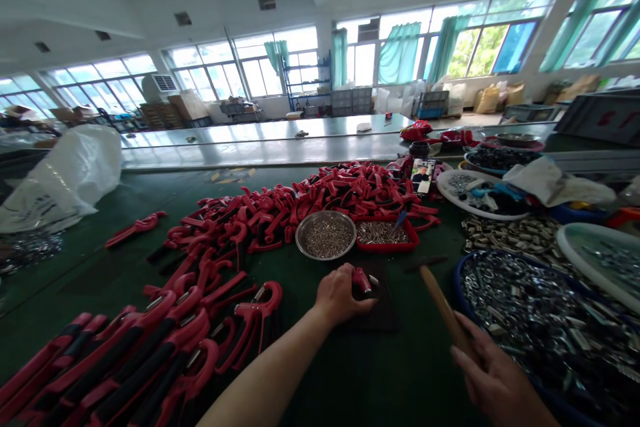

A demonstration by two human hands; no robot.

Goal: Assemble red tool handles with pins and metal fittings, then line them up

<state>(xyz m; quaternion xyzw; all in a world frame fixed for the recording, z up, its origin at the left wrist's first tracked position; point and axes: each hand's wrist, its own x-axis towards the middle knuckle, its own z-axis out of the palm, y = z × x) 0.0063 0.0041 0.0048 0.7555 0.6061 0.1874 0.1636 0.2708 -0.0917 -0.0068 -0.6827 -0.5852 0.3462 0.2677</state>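
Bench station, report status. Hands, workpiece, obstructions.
Left hand holding red tool on dark mat. Right hand gripping wooden-handled hammer. Steel bowl of small parts just beyond the mat.

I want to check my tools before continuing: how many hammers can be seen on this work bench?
1: a wooden-handled hammer, held in the right hand, its dark head above the green work bench. Others may be hidden under the piled parts.
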